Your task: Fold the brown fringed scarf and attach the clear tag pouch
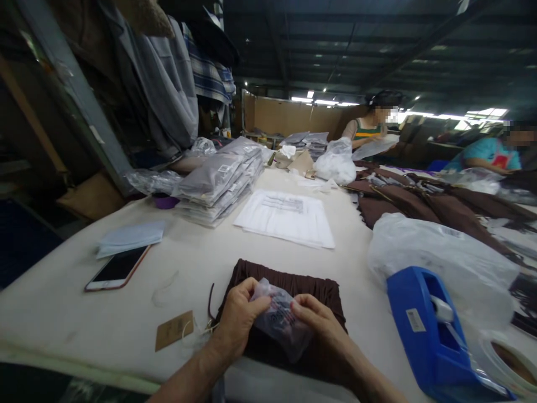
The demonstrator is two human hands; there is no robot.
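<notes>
Own hands, two — phone, one

Bare tabletop left, tape dispenser blocking right.

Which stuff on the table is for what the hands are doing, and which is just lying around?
Being used, or probably part of it:
- small see-through bag, pinched by the left hand and right hand
- gathered brown cloth beneath them
- brown tag, maybe, beside the cloth

Seemingly just lying about:
- phone
- blue tape dispenser
- white sheets
</notes>
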